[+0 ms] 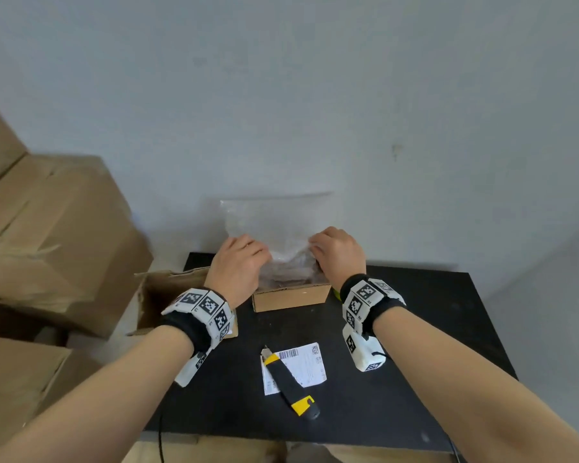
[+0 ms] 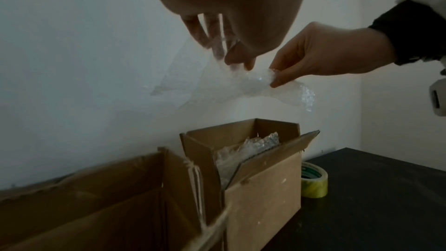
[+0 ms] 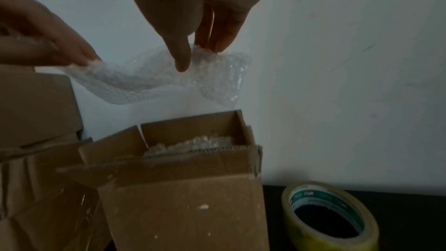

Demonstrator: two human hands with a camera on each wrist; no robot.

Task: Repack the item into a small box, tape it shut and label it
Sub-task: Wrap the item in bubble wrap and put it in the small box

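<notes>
Both hands hold a clear sheet of bubble wrap (image 1: 283, 232) in the air above the small open cardboard box (image 1: 290, 297) on the black table (image 1: 415, 329). My left hand (image 1: 239, 262) pinches its left edge, and my right hand (image 1: 338, 252) pinches its right edge between thumb and fingers. The bubble wrap (image 3: 156, 75) sags between the hands, and its far part stands up toward the wall. Inside the small box (image 3: 183, 188) lies more bubble wrap (image 3: 190, 145); what it covers is hidden. The left wrist view shows the same box (image 2: 260, 188) with flaps open.
A roll of clear tape (image 3: 330, 217) stands right of the small box. A yellow-black utility knife (image 1: 290, 382) lies on a white shipping label (image 1: 301, 365) near the table's front. A larger open box (image 1: 168, 302) sits left, with stacked cartons (image 1: 47, 228) beyond it.
</notes>
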